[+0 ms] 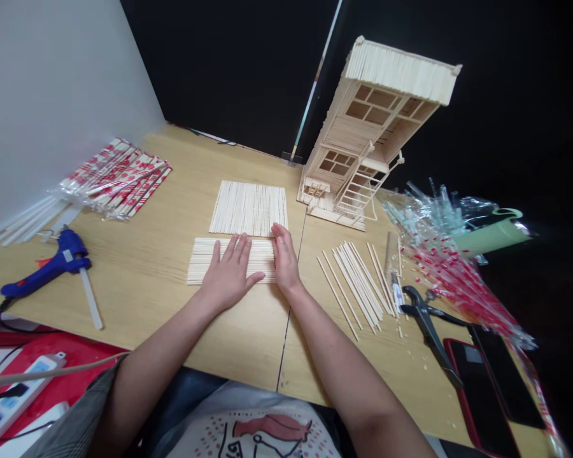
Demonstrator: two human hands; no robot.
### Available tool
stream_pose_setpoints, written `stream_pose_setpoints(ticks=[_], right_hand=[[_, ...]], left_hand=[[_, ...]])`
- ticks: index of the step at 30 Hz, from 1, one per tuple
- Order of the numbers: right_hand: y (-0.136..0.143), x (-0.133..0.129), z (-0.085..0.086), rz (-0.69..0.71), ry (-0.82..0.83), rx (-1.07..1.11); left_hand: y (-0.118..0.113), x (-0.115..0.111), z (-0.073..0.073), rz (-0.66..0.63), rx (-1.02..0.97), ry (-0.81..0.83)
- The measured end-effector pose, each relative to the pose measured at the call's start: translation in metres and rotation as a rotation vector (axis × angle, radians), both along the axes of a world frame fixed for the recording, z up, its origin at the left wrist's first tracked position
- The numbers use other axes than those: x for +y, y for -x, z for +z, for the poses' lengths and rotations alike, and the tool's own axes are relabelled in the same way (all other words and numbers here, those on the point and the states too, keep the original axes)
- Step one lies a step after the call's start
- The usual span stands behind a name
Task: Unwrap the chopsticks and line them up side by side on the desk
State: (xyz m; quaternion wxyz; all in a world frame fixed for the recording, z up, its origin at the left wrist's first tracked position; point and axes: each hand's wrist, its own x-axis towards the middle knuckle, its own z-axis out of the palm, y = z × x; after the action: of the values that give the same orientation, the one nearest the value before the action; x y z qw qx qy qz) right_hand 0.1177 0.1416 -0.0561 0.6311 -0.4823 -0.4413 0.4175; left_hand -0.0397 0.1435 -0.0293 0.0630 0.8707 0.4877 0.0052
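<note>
My left hand point(230, 270) lies flat with fingers spread on a row of thin wooden sticks point(200, 261) laid side by side. At the right end of that row, my right hand point(285, 257) stands on edge, its fingers straight and touching the stick ends. Just beyond is a second panel of sticks point(248, 207), with its sticks running away from me. Right of my right hand lies a loose bunch of wooden sticks point(360, 286). Neither hand grasps anything.
A wooden stick house model point(358, 137) stands at the back right. On the left are a blue glue gun point(52, 264) and packaged chopsticks point(119, 178). Pliers point(430, 331), a phone point(482, 394) and plastic-wrapped bundles point(453, 273) crowd the right side.
</note>
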Motion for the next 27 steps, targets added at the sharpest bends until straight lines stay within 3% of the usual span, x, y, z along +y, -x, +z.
stream_pose_setpoints(ticks=[8,22,27], right_hand=[[0.001,-0.001,0.012,-0.021,-0.004,-0.23],[-0.001,-0.005,0.011,-0.042,0.002,-0.245],[-0.007,-0.009,0.017,-0.132,0.007,-0.291]], left_hand=[[0.001,0.0,-0.003,-0.006,0.008,-0.047],[0.0,-0.002,0.0,-0.002,0.024,-0.031],[0.001,0.0,0.0,-0.005,0.016,-0.036]])
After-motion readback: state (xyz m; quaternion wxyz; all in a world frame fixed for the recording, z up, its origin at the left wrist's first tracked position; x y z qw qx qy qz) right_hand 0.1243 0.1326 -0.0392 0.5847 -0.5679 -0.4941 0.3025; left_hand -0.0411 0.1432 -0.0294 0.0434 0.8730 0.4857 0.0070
